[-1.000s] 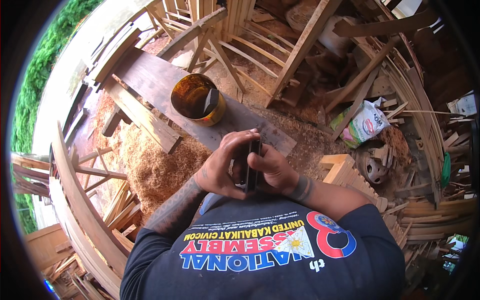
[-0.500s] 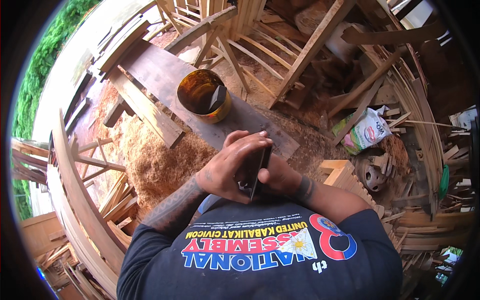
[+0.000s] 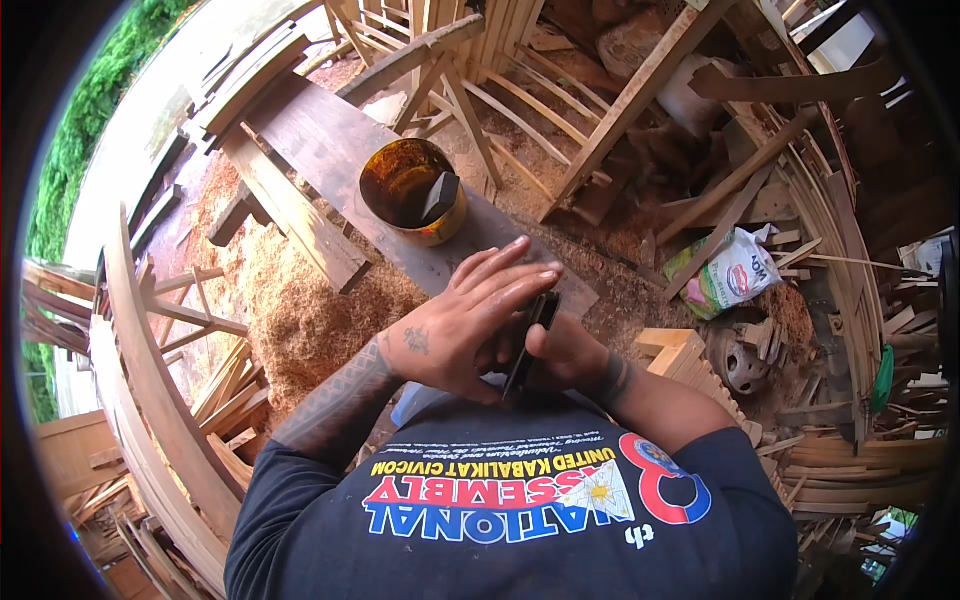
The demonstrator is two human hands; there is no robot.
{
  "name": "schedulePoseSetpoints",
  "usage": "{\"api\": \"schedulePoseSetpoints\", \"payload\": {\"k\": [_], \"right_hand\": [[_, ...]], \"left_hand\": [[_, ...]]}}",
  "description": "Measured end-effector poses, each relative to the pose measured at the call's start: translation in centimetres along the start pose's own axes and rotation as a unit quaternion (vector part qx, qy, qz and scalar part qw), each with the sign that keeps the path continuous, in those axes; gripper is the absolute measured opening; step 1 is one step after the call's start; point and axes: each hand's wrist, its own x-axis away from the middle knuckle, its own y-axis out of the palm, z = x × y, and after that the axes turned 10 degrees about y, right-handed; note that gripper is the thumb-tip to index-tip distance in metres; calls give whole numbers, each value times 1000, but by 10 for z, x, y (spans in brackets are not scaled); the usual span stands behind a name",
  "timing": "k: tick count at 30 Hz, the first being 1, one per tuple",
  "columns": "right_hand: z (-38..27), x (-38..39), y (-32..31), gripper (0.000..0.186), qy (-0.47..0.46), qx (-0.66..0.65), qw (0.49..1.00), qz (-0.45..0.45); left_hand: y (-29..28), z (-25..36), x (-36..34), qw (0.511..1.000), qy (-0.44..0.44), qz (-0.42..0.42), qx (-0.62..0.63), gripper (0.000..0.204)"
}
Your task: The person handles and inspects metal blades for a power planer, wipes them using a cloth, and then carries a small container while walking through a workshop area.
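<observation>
Close in front of my chest my right hand [image 3: 568,355] grips a thin, dark, flat piece [image 3: 530,345], seen nearly edge-on, with the thumb against its side. Its exact kind does not show. My left hand [image 3: 465,330] lies along the other face, fingers stretched out toward the far right and thumb near the piece's lower end. Whether the left palm touches it is hidden. Just beyond my hands a yellow round can [image 3: 440,232], stained brown inside, stands on a wide board [image 3: 310,125]. A dark grey block [image 3: 440,197] leans inside the can.
Sawdust [image 3: 310,320] is heaped left of the board. A wooden frame [image 3: 640,100] rises beyond it. To the right lie a white and green sack [image 3: 735,270] and a rounded metal part [image 3: 745,365]. Stacked timber [image 3: 145,350] curves along the left side.
My left hand's fingers have straightened and reach farther out, with the hand slightly raised. The dark piece has shifted slightly to the right in my right hand.
</observation>
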Motion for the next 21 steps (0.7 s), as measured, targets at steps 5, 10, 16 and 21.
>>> {"api": "schedulePoseSetpoints", "payload": {"k": [5, 10, 16, 21], "right_hand": [[0, -7, 5, 45, -18, -54, 995, -87], [4, -6, 3, 46, 1, -77, 994, -81], [6, -4, 5, 46, 35, -62, 995, -65], [10, -3, 8, 44, 59, -122, 989, -54]], "left_hand": [[-32, -12, 0, 982, 39, 68, 173, 112], [-43, -5, -16, 997, -22, 70, -24, 35], [-42, -2, -22, 997, -28, 9, -69, 31], [-42, -9, -25, 991, 69, 8, -113, 31]]}}
